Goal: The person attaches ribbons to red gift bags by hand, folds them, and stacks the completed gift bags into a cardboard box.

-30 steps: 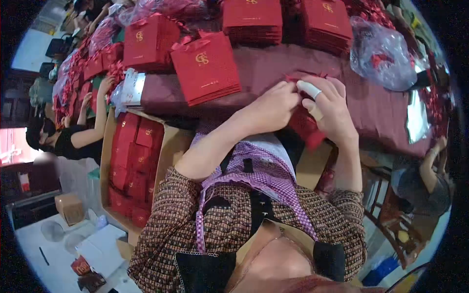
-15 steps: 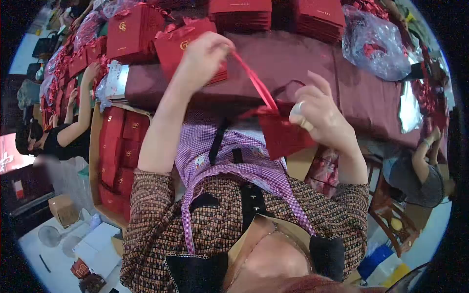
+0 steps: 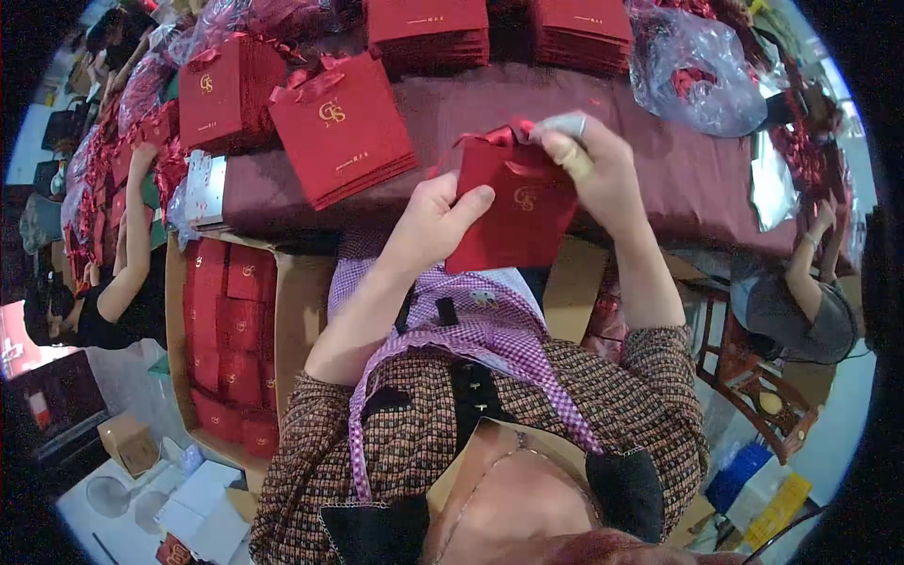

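Observation:
A small red paper bag (image 3: 518, 212) with a gold logo and a ribbon at its top hangs upright over the table's front edge. My left hand (image 3: 438, 218) grips the bag's left side, thumb across its front. At the bag's upper right corner, my right hand (image 3: 589, 160) pinches the red ribbon (image 3: 513, 135); it wears a ring and has a yellowish wrap on a finger. Left of the bag, a fanned stack of larger red bags (image 3: 344, 127) lies on the dark red tablecloth (image 3: 452, 99).
More red bag stacks (image 3: 428, 28) line the table's back. Clear plastic (image 3: 702, 80) lies at the right. A carton (image 3: 301, 311) of red bags stands at the lower left. People sit at the left (image 3: 113, 301) and right (image 3: 800, 311).
My left hand has come down from the raised ribbon to the bag's left side. The bag has moved up and its logo now faces me. My right hand has risen to the ribbon.

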Tool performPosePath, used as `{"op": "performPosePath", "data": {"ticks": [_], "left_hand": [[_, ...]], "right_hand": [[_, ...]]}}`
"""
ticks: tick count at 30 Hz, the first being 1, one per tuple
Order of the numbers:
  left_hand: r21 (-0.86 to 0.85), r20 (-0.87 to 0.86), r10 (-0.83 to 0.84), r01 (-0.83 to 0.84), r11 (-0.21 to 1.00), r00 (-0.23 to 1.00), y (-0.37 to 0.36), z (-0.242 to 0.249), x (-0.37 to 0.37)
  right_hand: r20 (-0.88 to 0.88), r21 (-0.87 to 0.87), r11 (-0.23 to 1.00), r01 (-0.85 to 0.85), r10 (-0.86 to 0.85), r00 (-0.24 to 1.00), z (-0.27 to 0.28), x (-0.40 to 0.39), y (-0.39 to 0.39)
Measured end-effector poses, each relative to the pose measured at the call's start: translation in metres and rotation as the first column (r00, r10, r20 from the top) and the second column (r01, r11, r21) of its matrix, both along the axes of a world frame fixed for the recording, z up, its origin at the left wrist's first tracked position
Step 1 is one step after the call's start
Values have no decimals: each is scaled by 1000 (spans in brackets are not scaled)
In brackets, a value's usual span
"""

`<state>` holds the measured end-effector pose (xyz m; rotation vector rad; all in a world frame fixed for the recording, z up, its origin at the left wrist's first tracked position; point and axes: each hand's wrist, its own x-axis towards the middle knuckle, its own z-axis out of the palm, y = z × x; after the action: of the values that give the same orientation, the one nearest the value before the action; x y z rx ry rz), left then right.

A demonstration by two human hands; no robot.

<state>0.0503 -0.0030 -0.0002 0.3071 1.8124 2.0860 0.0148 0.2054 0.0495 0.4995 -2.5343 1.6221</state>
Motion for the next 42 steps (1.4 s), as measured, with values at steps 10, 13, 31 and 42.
{"op": "performPosePath", "data": {"ticks": [10,13,31,42], "left_hand": [[39,-6,58,-58,998,998,-7,-2,0],[213,92,73,-92,973,993,-12,0,1],[210,-88,420,-396,894,903,-93,73,-5],[-224,-405,567,-679,699,717,-165,5,-45]], "right_hand": [[155,-170,980,102,-75,985,-5,-42,9],[120,-273,949,155,-127,985,-15,-61,28],[26,-61,982,-178,180,983,28,-41,-87],[-89,85,990,-109,117,989,-48,-131,-170]]}}
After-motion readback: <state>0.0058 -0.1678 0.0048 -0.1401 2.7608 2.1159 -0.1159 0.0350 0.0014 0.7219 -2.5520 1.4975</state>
